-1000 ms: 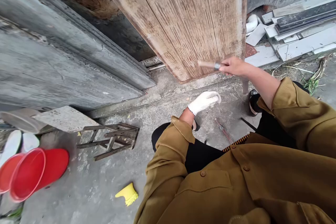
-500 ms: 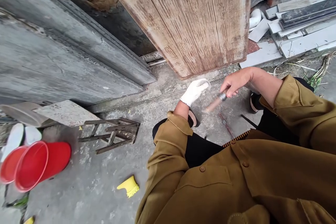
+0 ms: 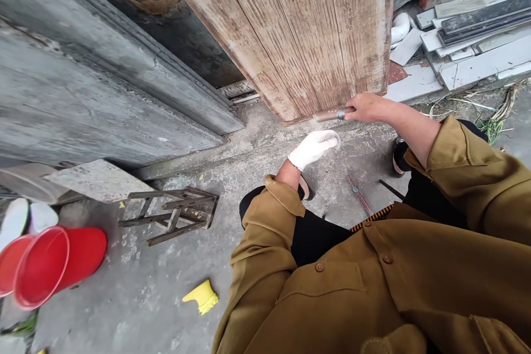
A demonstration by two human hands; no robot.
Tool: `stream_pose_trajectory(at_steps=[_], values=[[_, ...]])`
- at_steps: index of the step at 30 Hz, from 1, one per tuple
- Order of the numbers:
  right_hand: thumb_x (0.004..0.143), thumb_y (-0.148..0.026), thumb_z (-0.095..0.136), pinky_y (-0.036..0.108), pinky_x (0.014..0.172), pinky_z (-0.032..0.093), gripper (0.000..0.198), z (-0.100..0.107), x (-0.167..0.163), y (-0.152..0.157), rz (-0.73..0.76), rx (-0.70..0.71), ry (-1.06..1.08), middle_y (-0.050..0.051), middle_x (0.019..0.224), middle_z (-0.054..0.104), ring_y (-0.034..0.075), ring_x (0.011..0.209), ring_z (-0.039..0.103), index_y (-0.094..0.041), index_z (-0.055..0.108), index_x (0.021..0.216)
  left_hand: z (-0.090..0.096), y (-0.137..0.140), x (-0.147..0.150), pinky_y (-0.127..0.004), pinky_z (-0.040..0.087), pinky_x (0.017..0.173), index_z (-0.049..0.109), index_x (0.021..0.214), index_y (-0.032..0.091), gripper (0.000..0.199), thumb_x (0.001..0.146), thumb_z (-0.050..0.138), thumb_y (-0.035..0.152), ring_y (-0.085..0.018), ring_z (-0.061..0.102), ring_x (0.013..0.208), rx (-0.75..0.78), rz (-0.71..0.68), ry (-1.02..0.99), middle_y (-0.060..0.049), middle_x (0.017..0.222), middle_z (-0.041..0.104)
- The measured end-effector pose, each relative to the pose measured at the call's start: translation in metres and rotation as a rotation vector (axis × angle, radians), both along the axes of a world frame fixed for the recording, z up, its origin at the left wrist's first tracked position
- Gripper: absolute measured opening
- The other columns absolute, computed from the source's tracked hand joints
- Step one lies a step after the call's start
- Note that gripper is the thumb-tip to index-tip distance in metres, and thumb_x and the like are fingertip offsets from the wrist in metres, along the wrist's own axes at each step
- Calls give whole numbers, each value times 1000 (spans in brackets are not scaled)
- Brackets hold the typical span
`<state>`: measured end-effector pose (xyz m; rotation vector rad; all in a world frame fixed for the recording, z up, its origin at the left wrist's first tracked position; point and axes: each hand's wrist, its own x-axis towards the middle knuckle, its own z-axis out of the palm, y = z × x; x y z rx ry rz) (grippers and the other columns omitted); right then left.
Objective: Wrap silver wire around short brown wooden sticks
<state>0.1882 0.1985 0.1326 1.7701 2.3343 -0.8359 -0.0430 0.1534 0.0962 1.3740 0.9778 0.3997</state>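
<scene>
My left hand (image 3: 312,149), in a white glove, hovers above the concrete near the foot of a wooden door panel (image 3: 305,38). Its fingers are curled, with a pale curved edge at their tips that I cannot make out. In my bare right hand (image 3: 367,107) is a brown stick-like tool (image 3: 327,115) bound with silvery wire. The tool lies nearly level along the panel's bottom edge; whether it touches the wood is unclear. On the ground between my feet rests a reddish-brown, wire-bound tool (image 3: 359,196), beside a dark thin bar (image 3: 391,190).
A small wooden stool frame (image 3: 178,213) stands to the left, near a speckled board (image 3: 99,180). Red buckets (image 3: 85,257) lie at far left. A yellow boot-shaped object (image 3: 202,296) is on the concrete. Stacked tile strips (image 3: 485,69) and a white pipe (image 3: 400,27) occupy the right.
My right hand has raised the wire-bound tool from above the ground to the panel's bottom edge and turned it nearly level. My gloved left hand has shifted slightly right and down.
</scene>
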Motion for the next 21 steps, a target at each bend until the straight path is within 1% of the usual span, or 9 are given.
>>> stream_pose_trajectory(at_steps=[2,4,6,8,10,14,17,19,21], values=[[87,-37,65,34,72,43,26,-3,-2,-6,139,-131,-70,11,87,69,24,86,64,-15,75,96,3,3,-2,-28,42,59,70,77,18,13,77,74,30,-19,58,69,55,-42,32,-5,70,68],[84,-37,69,32,70,43,22,-4,-5,-15,267,-399,-34,6,77,69,20,75,64,-16,75,91,5,6,-4,-28,43,61,71,76,17,11,76,74,29,-19,59,72,95,-79,51,-4,70,68],[80,-40,75,29,67,43,23,-3,-6,-23,366,-678,79,2,70,67,14,65,60,-17,75,86,5,8,-4,-28,43,62,71,78,17,12,76,74,29,-19,59,73,96,-100,48,-4,70,68],[76,-42,78,26,65,43,27,5,-4,-27,398,-813,245,0,70,67,11,61,57,-17,73,84,3,8,-3,-29,43,63,71,81,17,15,77,74,31,-19,59,74,76,-86,25,-5,70,67],[77,-42,77,25,64,45,28,16,2,-26,324,-751,447,0,75,68,10,63,58,-17,73,90,0,7,0,-31,44,64,71,84,18,19,80,74,37,-20,59,74,63,-20,-17,-5,70,66],[93,-50,59,26,65,46,35,28,16,-13,-109,-276,702,4,81,67,12,69,58,-17,68,97,-5,4,6,-34,47,65,70,88,20,28,86,69,47,-18,57,69,36,77,-103,-6,71,66],[96,-49,55,29,66,45,36,17,15,-4,-253,-108,554,6,79,65,15,69,58,-16,67,98,-6,3,8,-34,46,63,70,88,19,28,85,70,48,-17,56,66,9,5,-94,-8,77,68],[94,-45,59,32,69,44,33,7,10,-3,-206,-49,327,9,82,66,19,75,61,-15,68,100,-6,3,8,-34,45,61,70,87,18,29,85,70,47,-18,56,66,10,-68,-63,-9,76,68],[91,-41,62,33,72,43,30,-2,5,-5,-53,-18,92,11,87,67,23,82,62,-14,70,100,-6,3,8,-32,43,61,70,83,17,29,84,69,46,-17,55,65,39,-129,-15,-7,71,66]])
